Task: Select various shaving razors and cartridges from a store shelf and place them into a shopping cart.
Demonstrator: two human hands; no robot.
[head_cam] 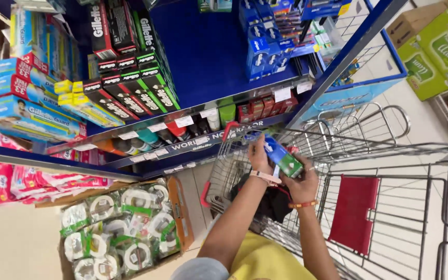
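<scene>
Hands meet over a wire shopping trolley (369, 155) in a narrow shop aisle, hemmed in by a blue shelf unit (208, 57) just beyond the fingers and a low cardboard box (180, 207) on the pale floor (11, 243) to the left hand's side. Open floor shows only beyond the box and in a strip past the trolley's far rim, toward stacked green cartons (436, 52) well off to the right.

Inside the trolley basket, below the wrists, lies a dark bag or cloth (273, 199); its exact kind cannot be told. A red flap (353, 210) of the child seat hangs in the section nearer the handle. The cardboard box is filled with round, clear-wrapped packs with green labels (120, 228). Shelves ahead carry black-and-green cartons (130, 93), blue packs (263, 46) and small red boxes (265, 106).

The left hand (259, 155) is curled around the upper end of a blue packet with a green end (281, 155), fingers closed on it. The right hand (303, 184) grips the packet's lower, green end from beneath, likewise closed. Both wrists wear bands, and the packet is held in the air just above the trolley's front rim.
</scene>
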